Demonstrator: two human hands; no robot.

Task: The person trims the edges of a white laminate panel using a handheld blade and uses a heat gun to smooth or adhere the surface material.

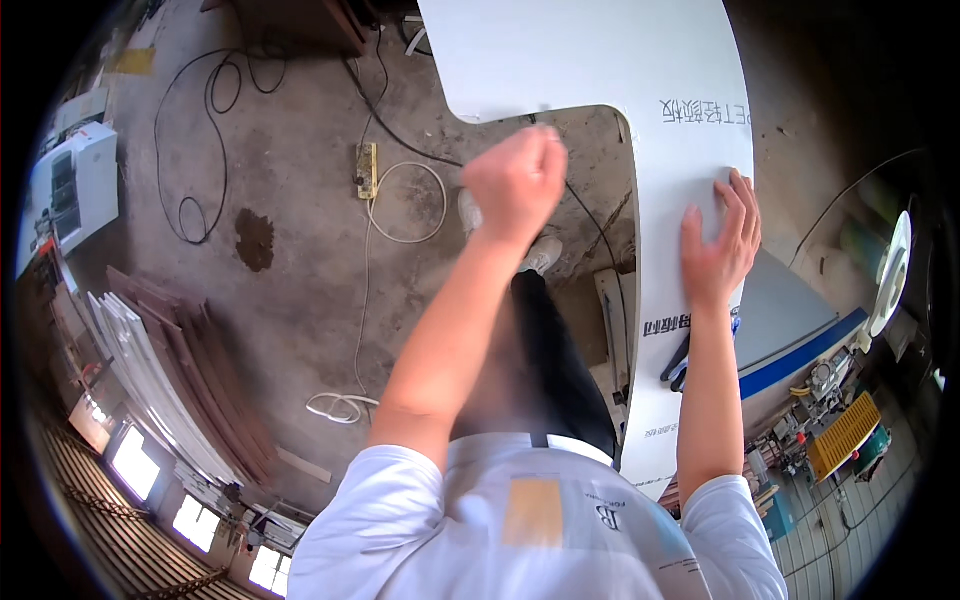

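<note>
A large white board [590,50] with a broad far part and a narrow strip running toward me lies on my right. My left hand [515,185] is closed in a fist, raised in front of the board's inner cut-out edge and slightly blurred. Whatever its fingers may hold is hidden. Resting on the narrow strip, my right hand [722,240] has its fingers spread and their tips at the outer edge. Beside my right forearm a tool with dark handles [678,365] lies on the board, partly covered by the arm.
Cables [215,130] and a yellow power strip [368,170] lie on the concrete floor [310,250]. Brown and white panels [180,370] lean at the left. Right of the board are a grey panel with a blue edge [800,350], a white fan [893,270] and a yellow slatted rack [845,437].
</note>
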